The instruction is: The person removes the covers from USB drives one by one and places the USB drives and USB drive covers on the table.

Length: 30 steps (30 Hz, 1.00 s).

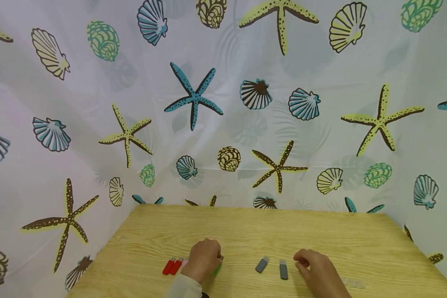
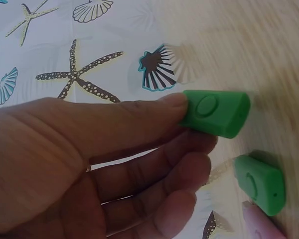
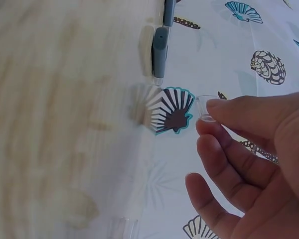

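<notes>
A cream sleeve (image 1: pixel 184 287) with a black band (image 1: pixel 205 295) at its cuff reaches in at the near edge, leading to a person's left hand (image 1: pixel 205 258), thumb and forefinger clamped on a green plastic USB flash drive (image 2: pixel 217 112). The drive is above the left half of a pale yellow wood-grain table (image 1: pixel 246 231), its rounded body jutting from the fingertips; the remaining fingers bend together below. A second green plastic drive (image 2: pixel 260 184) lies on the table near it, just beside a pink plastic drive (image 2: pixel 263 225). Two red plastic drives (image 1: pixel 169 266) rest side by side at the far left of the row. To the right of the left hand, two grey plastic drives (image 1: pixel 283 270) lie slightly apart, one upright to the viewer, the other slanted. Seven drives are visible in all: two green, one pink, two red, two grey. The person's right hand (image 1: pixel 313 265) is near the grey pair, thumb and forefinger pinching a small, clear, hollow plastic cap (image 3: pixel 206 108), the other visible fingers bent and spread; whether anything is inside the cap cannot be told. More clear plastic pieces (image 1: pixel 354 283) lie to the right of that hand, too faint to count. Behind hangs a white sheet (image 1: pixel 223 54) printed with starfish and seashells.
</notes>
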Each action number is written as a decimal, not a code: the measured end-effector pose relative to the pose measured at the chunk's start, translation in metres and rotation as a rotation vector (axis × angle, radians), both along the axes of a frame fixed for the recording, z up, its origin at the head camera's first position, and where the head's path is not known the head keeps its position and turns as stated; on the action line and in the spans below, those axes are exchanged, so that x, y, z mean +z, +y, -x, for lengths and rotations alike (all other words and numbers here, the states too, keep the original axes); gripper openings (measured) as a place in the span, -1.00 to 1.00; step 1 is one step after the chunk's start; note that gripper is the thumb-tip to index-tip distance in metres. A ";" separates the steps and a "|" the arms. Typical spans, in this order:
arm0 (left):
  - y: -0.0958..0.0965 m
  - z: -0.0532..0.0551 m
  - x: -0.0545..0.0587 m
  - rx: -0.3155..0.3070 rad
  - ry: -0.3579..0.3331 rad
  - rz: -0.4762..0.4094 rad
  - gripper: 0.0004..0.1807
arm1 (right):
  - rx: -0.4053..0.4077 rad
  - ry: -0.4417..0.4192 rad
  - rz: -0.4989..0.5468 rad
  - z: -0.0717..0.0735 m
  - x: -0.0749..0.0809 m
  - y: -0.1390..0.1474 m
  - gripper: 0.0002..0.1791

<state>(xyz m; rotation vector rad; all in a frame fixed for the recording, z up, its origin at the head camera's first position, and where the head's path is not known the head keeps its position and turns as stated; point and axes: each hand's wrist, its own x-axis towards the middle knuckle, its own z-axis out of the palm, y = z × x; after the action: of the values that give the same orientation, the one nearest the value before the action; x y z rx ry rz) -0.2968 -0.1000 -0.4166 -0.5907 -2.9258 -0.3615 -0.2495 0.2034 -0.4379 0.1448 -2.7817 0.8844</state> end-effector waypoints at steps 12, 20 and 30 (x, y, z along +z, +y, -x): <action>0.000 0.004 -0.011 0.022 -0.024 0.012 -0.77 | -0.028 -0.002 -0.021 0.005 -0.002 0.018 -0.85; 0.000 0.005 -0.015 0.045 0.007 0.028 -0.81 | -0.061 -0.037 0.015 0.004 -0.002 0.036 -0.90; 0.001 0.004 -0.013 0.060 -0.021 0.033 -0.81 | -0.053 -0.113 -0.004 0.007 -0.005 0.047 -0.90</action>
<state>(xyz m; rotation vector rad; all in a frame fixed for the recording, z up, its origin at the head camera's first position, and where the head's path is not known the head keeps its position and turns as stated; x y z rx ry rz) -0.3006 -0.0988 -0.4298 -0.5055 -2.9669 -0.3152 -0.2563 0.2504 -0.4433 0.0227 -2.8771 0.9002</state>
